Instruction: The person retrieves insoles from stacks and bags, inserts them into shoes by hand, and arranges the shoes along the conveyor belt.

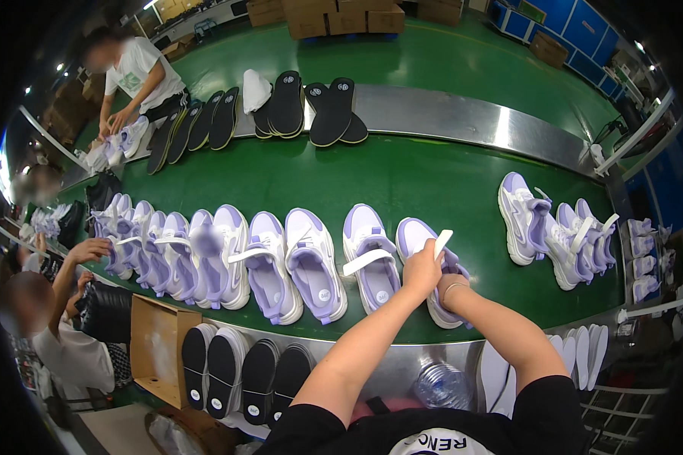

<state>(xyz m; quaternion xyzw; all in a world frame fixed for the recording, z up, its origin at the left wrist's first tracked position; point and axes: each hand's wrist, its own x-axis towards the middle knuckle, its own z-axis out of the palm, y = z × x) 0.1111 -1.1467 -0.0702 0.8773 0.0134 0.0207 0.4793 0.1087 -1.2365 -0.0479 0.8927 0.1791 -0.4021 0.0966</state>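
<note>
A white-and-lilac sneaker (413, 231) stands on the green belt in front of me, toe pointing away. My left hand (423, 271) is closed at its upper, where a loose white strap (443, 243) sticks up by the fingers. My right hand (454, 288) reaches into the opening at the heel; its fingers are hidden inside the shoe. Just left stands a matching sneaker (364, 220) with its strap folded aside and a pale insole showing. Further left, another sneaker (309, 227) is part of a long row of the same kind.
More sneakers (517, 220) stand at the right. Black insoles (287, 106) lie on the far metal ledge (448, 114); stacked black insoles (262, 379), a plastic bottle (442, 383) and white insoles (497, 375) lie nearer me. Co-workers (140, 72) handle shoes at the left. A cardboard box (155, 345) stands there.
</note>
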